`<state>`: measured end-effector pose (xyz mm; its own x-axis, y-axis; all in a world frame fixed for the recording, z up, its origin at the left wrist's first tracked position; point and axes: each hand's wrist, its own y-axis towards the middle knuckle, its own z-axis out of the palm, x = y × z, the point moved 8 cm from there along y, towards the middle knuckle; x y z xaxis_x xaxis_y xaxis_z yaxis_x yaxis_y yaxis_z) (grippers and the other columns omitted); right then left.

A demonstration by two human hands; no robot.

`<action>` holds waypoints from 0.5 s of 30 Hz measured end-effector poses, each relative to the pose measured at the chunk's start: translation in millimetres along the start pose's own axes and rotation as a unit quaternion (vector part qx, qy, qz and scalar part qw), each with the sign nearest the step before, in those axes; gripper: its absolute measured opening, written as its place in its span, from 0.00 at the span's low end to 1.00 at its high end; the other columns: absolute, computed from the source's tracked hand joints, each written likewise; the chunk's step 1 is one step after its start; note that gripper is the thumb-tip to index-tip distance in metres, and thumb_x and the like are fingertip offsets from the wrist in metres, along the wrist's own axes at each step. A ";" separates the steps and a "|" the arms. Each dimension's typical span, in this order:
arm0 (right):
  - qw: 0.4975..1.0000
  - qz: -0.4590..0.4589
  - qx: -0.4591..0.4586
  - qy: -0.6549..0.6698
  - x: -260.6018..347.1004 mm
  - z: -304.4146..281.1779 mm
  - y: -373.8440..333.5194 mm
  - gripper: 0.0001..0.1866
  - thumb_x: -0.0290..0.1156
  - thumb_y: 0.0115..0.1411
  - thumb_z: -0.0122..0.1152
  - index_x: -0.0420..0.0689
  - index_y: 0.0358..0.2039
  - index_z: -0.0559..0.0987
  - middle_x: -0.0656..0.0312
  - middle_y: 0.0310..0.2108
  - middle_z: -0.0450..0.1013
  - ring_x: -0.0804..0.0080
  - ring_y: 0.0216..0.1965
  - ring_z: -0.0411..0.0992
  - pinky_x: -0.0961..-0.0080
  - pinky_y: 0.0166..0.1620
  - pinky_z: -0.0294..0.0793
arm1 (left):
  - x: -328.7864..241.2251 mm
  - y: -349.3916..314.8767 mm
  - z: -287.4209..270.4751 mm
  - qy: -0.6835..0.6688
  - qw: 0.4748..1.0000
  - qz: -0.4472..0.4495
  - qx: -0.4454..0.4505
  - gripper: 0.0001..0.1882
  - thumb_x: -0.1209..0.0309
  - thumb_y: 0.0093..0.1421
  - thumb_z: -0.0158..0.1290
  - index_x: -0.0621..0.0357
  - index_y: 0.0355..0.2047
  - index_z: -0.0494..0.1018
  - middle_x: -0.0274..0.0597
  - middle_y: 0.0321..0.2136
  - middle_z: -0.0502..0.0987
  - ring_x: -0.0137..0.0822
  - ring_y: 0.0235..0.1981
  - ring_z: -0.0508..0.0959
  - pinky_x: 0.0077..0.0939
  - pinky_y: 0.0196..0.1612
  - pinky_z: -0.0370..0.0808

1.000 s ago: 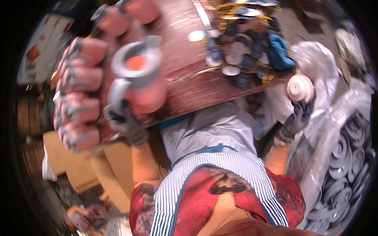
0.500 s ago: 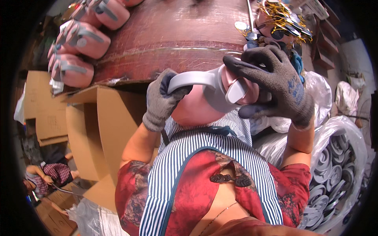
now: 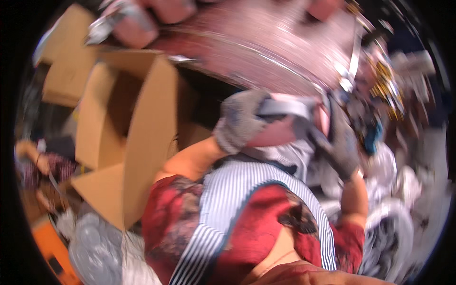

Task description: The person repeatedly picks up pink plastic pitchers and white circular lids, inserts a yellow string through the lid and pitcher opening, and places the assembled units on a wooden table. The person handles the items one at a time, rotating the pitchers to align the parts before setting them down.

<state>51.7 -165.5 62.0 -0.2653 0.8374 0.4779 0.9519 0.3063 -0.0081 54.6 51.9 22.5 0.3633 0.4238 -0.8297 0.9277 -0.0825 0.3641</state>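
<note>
I hold a pink jug with a grey handle on its side in front of my apron, above the table's near edge. My left hand, in a grey knit glove, is closed round the handle. My gloved right hand grips the lid end, fingers on the far side and thumb nearer me. Motion smears the picture, and the right hand hides most of the lid.
An open cardboard box stands left of my arm. Several pink jugs sit on the dark red table. Gold-stringed tags lie at right, above a clear bag of grey parts. A person is at far left.
My view has swung left, so the box now shows more fully and the table tilts. The jug stays in both hands; its spout side is turned more out of sight.
</note>
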 end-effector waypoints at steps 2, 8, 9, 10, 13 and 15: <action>0.937 -0.246 -0.023 -0.246 12.7 -18.2 -7.2 0.46 0.57 0.56 0.63 0.38 0.65 0.63 0.39 0.60 0.65 0.43 0.58 0.67 0.56 0.60 0.66 | 19.0 8.5 7.7 0.029 0.998 -0.013 0.058 0.22 0.52 0.48 0.66 0.52 0.38 0.79 0.49 0.29 0.80 0.49 0.31 0.81 0.40 0.35 0.76; 0.896 -0.423 -0.124 -0.045 27.9 -33.7 -2.2 0.31 0.48 0.70 0.38 0.42 0.66 0.65 0.45 0.64 0.63 0.39 0.65 0.60 0.45 0.67 0.57 | -19.2 26.8 -2.3 -0.018 0.999 -0.030 -0.010 0.23 0.53 0.45 0.64 0.55 0.36 0.78 0.51 0.30 0.80 0.51 0.34 0.82 0.40 0.38 0.76; 0.922 -0.338 -0.183 0.037 13.3 -41.0 1.5 0.31 0.47 0.70 0.39 0.42 0.66 0.64 0.45 0.64 0.63 0.41 0.65 0.60 0.46 0.67 0.57 | -29.7 25.9 38.3 -0.062 0.980 0.128 -0.141 0.17 0.59 0.43 0.63 0.55 0.31 0.78 0.48 0.26 0.79 0.47 0.29 0.81 0.40 0.32 0.74; 0.939 -0.259 -0.183 0.130 -9.3 -23.3 12.2 0.31 0.47 0.70 0.40 0.41 0.66 0.64 0.46 0.64 0.63 0.43 0.65 0.61 0.48 0.67 0.57 | -61.9 17.8 50.1 0.061 0.967 0.191 -0.154 0.14 0.61 0.41 0.62 0.54 0.28 0.78 0.44 0.23 0.78 0.44 0.25 0.79 0.39 0.29 0.73; 0.939 -0.183 -0.131 0.259 -20.3 14.9 36.9 0.30 0.44 0.69 0.42 0.40 0.67 0.63 0.47 0.64 0.63 0.47 0.64 0.62 0.52 0.66 0.58 | -92.8 15.6 55.9 0.296 0.905 0.268 -0.147 0.12 0.58 0.40 0.61 0.49 0.23 0.77 0.40 0.20 0.78 0.41 0.23 0.79 0.40 0.25 0.71; 0.928 -0.154 -0.109 0.322 -27.1 20.0 39.3 0.30 0.42 0.69 0.44 0.39 0.67 0.63 0.48 0.64 0.64 0.51 0.63 0.63 0.54 0.66 0.59 | -44.5 53.3 26.6 0.134 0.982 0.130 0.025 0.15 0.55 0.39 0.64 0.47 0.26 0.79 0.44 0.21 0.79 0.48 0.27 0.81 0.45 0.29 0.73</action>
<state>93.2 -167.1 31.1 -0.4510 0.2601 0.8538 0.8727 0.3292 0.3607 90.2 4.7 67.6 0.5585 0.6045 -0.5681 0.8125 -0.2608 0.5213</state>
